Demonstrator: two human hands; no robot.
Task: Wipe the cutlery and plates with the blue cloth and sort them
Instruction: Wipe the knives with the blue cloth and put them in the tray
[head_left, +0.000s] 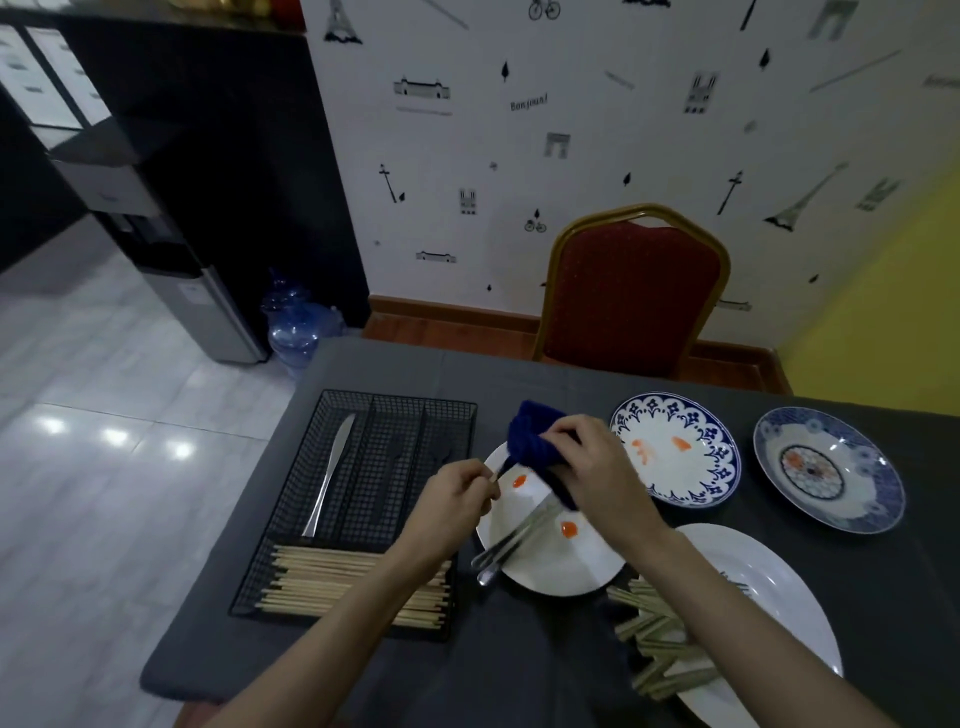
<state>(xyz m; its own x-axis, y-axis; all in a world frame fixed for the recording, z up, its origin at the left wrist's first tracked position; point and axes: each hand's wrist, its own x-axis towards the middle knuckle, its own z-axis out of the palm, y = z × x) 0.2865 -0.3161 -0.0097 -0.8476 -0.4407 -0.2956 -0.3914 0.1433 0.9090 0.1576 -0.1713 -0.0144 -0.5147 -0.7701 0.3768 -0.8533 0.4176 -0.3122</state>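
My right hand (597, 467) grips the blue cloth (535, 436) above the white plate (550, 566), which carries two orange sauce spots. My left hand (457, 493) pinches the end of a thin utensil whose other end is wrapped inside the cloth; I cannot tell what kind it is. Two pieces of metal cutlery (514, 540) lie across the white plate. The black wire cutlery tray (363, 467) to the left holds a knife (330, 478) in its left slot and several wooden chopsticks (337, 582) along its front compartment.
A blue-patterned plate (675, 452) with orange smears and a blue-rimmed bowl plate (831, 467) sit at the right. A second white plate (769, 592) at the near right bears greenish chopsticks (660, 644). A red chair (631, 296) stands behind the dark table (395, 369).
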